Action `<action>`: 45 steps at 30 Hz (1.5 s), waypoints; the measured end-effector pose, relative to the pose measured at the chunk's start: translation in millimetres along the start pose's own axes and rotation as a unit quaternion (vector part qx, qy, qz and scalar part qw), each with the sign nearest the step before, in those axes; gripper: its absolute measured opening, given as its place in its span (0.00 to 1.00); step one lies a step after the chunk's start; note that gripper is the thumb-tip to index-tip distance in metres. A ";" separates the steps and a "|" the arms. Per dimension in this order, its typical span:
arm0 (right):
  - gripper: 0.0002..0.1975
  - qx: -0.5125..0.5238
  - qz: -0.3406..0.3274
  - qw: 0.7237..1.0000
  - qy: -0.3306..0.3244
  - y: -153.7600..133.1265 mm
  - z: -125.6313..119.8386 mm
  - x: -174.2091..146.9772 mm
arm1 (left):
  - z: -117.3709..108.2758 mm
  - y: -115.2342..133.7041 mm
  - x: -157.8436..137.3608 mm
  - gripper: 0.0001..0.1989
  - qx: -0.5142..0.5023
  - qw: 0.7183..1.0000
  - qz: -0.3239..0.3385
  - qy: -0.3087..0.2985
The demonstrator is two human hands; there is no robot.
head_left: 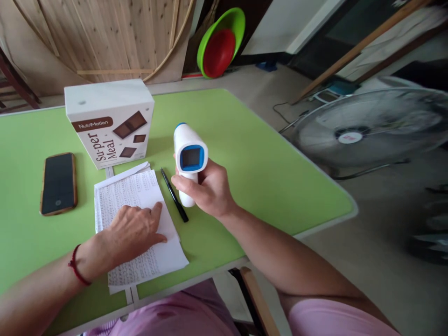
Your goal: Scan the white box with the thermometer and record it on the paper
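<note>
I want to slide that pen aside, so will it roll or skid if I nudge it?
The pen looks slim and round, so a sideways nudge would likely roll it on the smooth green table. It seems light and stiff. Rolling left, the paper edge would probably stop it.

Bare forearms, red cord bracelet point(76, 268) on left wrist, pink clothing point(329, 322)
</note>
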State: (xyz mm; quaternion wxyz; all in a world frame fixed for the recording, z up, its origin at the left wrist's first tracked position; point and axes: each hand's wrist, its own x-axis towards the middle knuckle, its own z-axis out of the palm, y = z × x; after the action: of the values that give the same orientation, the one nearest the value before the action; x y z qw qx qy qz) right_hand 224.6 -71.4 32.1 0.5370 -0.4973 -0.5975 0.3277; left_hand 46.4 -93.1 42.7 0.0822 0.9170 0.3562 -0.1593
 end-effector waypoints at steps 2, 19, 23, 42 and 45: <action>0.09 0.001 -0.007 1.000 0.014 -2.0 -2.4 -0.2 | 0.6 0.5 -0.4 0.29 -0.001 1.000 -0.004 -0.006; 0.12 -0.484 0.070 0.869 -0.074 33.0 -21.9 36.1 | 3.1 0.3 -1.7 0.26 -0.012 1.000 0.000 0.020; 0.14 -0.511 0.113 0.849 -0.076 38.6 -26.2 40.7 | 6.5 -0.3 -1.3 0.26 -0.009 0.999 0.004 0.032; 0.18 -0.549 0.109 0.824 -0.089 44.1 -33.4 38.2 | 15.7 -0.8 -2.5 0.26 -0.002 0.997 0.017 0.070; 0.19 -0.540 0.068 0.836 -0.066 39.7 -34.2 34.8 | 14.9 -0.3 -2.4 0.26 0.001 0.997 0.017 0.069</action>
State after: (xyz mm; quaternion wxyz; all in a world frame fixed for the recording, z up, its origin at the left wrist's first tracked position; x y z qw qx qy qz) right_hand 269.7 -31.8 13.5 0.1185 -0.7251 -0.6781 0.0210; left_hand 41.1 -98.3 29.5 0.0589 0.9319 0.3451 -0.0950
